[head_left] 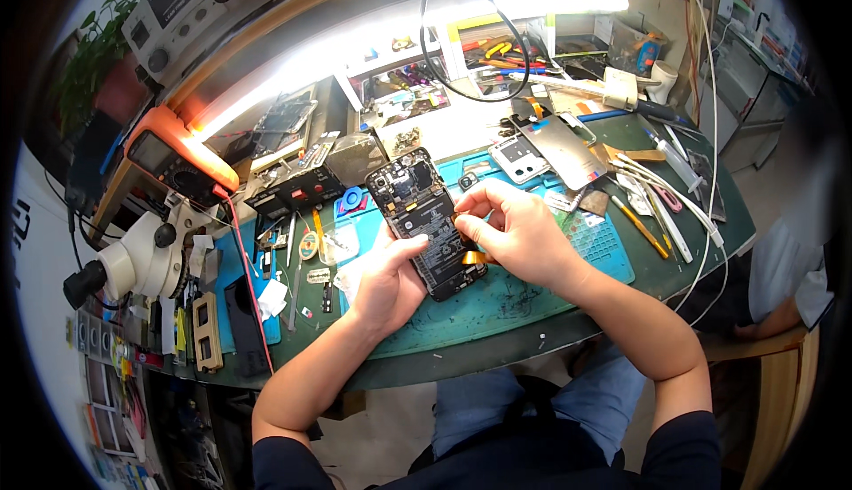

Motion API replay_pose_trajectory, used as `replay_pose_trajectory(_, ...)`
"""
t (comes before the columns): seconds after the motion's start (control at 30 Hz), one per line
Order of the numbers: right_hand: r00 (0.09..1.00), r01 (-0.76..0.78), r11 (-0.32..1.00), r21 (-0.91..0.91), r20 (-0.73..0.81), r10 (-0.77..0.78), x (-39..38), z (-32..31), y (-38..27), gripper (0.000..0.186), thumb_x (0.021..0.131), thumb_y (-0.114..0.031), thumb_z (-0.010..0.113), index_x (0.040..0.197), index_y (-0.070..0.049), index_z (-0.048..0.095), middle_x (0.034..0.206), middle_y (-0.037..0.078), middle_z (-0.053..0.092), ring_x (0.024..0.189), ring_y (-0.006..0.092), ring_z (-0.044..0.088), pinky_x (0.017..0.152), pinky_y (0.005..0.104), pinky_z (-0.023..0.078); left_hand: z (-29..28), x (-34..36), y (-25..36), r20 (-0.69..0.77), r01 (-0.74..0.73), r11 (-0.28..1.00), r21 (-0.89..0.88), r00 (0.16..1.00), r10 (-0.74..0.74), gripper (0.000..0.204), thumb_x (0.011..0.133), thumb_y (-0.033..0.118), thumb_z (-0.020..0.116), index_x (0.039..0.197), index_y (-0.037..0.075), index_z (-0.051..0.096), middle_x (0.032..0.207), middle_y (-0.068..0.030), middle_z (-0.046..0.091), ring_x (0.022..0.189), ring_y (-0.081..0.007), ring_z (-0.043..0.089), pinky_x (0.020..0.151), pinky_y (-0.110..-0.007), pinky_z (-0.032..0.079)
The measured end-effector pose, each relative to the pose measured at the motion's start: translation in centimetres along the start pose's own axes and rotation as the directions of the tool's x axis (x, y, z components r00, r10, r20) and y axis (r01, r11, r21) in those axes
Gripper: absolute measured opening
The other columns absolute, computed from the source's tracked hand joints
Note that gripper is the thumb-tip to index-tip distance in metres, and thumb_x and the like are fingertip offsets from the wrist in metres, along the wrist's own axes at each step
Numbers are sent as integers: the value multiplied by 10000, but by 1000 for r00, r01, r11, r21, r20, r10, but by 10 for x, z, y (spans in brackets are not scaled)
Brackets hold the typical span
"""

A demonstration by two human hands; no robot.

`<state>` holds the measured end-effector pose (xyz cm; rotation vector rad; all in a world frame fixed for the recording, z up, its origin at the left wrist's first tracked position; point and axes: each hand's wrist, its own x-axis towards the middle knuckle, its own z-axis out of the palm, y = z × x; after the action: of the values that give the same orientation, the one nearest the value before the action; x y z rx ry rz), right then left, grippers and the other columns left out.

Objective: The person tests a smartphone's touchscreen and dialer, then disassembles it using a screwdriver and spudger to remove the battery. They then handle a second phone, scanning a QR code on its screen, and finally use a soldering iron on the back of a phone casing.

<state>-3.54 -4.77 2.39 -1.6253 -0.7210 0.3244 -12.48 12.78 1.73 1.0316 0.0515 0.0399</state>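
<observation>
An opened black phone [424, 215], its battery and inner parts showing, is tilted over the blue repair mat [577, 268]. My left hand [390, 281] grips the phone from its lower left side, thumb lying along that edge. My right hand [510, 233] has thumb and forefinger pinched at the phone's right edge, beside the battery; whatever sits between those fingertips is hidden. An orange flexible strip [473, 257] shows just below that thumb, near the lower part of the phone.
An orange multimeter [177, 159] and microscope [133, 259] stand left, near a metal device [297, 188]. Phone panels [559, 148], syringe [674, 162], cables and tools crowd the right. Lit shelves line the back. A seated person [781, 268] is at far right.
</observation>
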Motion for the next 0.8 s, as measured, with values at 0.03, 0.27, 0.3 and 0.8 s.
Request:
replay_pose_trajectory(0.03,998,51,996,-78,-23,-53,0,1,0,165,939,-103,701,1063,-7,647,859,20,694,606,46,577,533,215,455,-1,0,2,29,18,996,-84,999,-16,473,1013,213,477,1451,66,372,1384,-159,543,1313,-286,529,1130,-497,423)
replay_pose_trajectory(0.27,927,316,843,-436,-46,-371,0,10,2,169,864,-125,716,1021,-68,695,939,103,704,896,291,680,789,376,540,-9,5,1,189,60,933,-355,982,9,676,1065,552,335,1492,30,374,1481,-183,480,1358,-304,484,1176,-477,353)
replay_pose_trajectory(0.3,878,404,776,-483,-33,-478,-1,13,4,168,863,-118,711,1024,-73,696,967,108,698,944,303,675,816,380,539,-10,6,1,202,46,938,-343,979,25,693,1060,569,327,1494,31,372,1481,-182,480,1362,-304,481,1174,-475,355)
replay_pose_trajectory(0.8,995,50,965,258,-95,-26,6,20,6,253,944,-65,569,1182,9,617,926,102,677,712,116,654,640,270,524,-4,7,13,155,-65,963,-261,982,108,864,992,731,256,1499,41,377,1506,-169,464,1384,-310,464,1173,-495,348)
